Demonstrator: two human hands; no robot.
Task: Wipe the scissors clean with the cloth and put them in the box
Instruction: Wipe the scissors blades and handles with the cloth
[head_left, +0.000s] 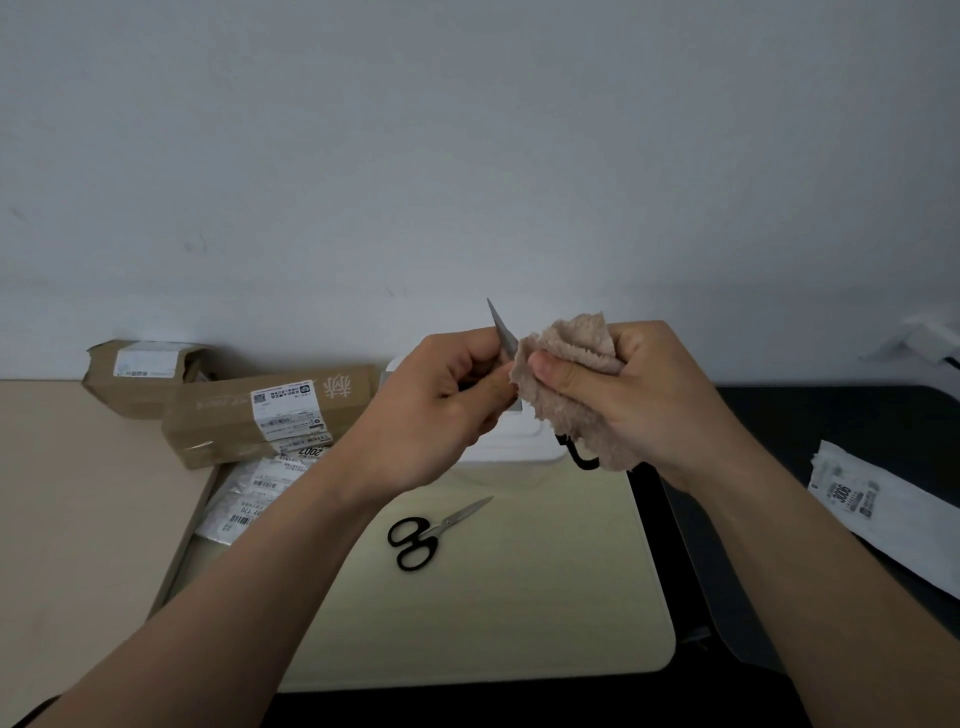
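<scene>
In front of me, above the table, my left hand (441, 405) pinches the grey blade of a pair of scissors (503, 332), whose tip points up. My right hand (644, 395) grips a fluffy beige cloth (566, 374) bunched around the middle of those scissors. Their black handle (576, 457) pokes out below the cloth. A second pair of black-handled scissors (431, 530) lies closed on the pale mat, tip pointing to the upper right. A white box (514, 452) stands behind my hands, mostly hidden by them.
Two cardboard parcels (270, 415) and several grey mail bags (254, 493) lie at the left. A white labelled bag (883, 514) rests on the black surface at the right. The pale mat (519, 597) stretches toward me, and a grey wall stands behind.
</scene>
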